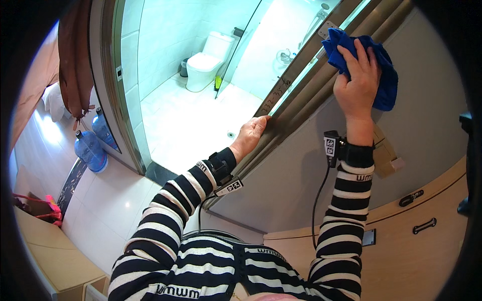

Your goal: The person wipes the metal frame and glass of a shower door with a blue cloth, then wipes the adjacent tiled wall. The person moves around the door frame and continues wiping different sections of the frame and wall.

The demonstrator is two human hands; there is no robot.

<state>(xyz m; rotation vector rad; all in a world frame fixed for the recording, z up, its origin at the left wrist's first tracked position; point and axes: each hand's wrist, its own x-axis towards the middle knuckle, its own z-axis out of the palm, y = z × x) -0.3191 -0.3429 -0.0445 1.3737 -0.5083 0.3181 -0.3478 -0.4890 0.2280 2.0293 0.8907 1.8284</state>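
Observation:
My right hand (357,81) presses a blue cloth (386,82) against the upper part of a brown metal door frame (301,94), beside a hinge plate (327,30). The cloth is bunched under the fingers and hangs over the grey wall (418,67). Lower down, my left hand (250,137) grips the edge of the door (276,94), which bears handwriting. Its thumb lies along the edge and the other fingers are partly hidden. Both wrists wear black straps with small cabled devices.
Through the doorway stand a white toilet (205,62), a dark bin (184,67) and a glass partition (238,49). A large blue water bottle (90,150) stands on the floor at left. A wooden cabinet (421,256) with black handles is at lower right, another (56,244) at lower left.

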